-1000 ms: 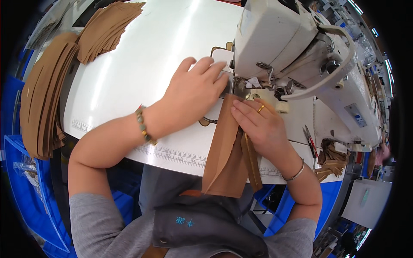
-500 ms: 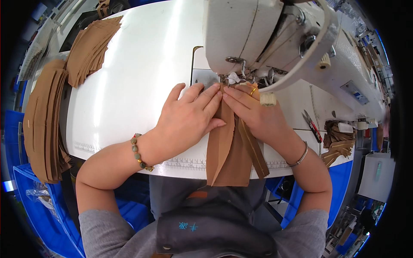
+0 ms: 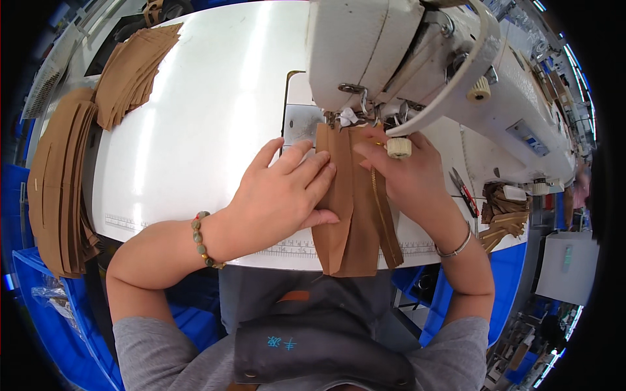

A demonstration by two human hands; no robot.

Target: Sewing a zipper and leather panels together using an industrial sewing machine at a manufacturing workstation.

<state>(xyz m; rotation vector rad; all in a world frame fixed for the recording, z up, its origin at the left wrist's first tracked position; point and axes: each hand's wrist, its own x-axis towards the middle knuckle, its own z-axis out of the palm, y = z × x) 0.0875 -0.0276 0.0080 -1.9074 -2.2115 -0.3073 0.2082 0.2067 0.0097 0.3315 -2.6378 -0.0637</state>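
Note:
Brown fabric (image 3: 357, 241) runs from the presser foot (image 3: 332, 120) of the white sewing machine (image 3: 365, 52) down past the table's front edge. A folded flap lies along its left side. A zipper (image 3: 376, 199) with brass-coloured teeth hangs along the right side. My left hand (image 3: 287, 186) rests flat on the flap's left side, fingers spread and thumb on the cloth. Near the needle area, my right hand (image 3: 407, 169) has its fingers bent around the zipper's upper part. A cream knob (image 3: 399, 148) hides some of those fingers.
Stacks of brown fabric pieces (image 3: 59, 189) lie at the left, with another fanned pile (image 3: 137, 75) behind. Red-handled snips (image 3: 465, 194) and a heap of brown zippers (image 3: 505, 218) are on the right. Blue bins (image 3: 59, 313) stand below the table. A printed ruler (image 3: 287, 249) follows the front edge.
My left hand has slid back from the presser foot, toward me. The right hand's fingers have drawn away to the right and bent, and the fabric's upper part now shows wider and flatter.

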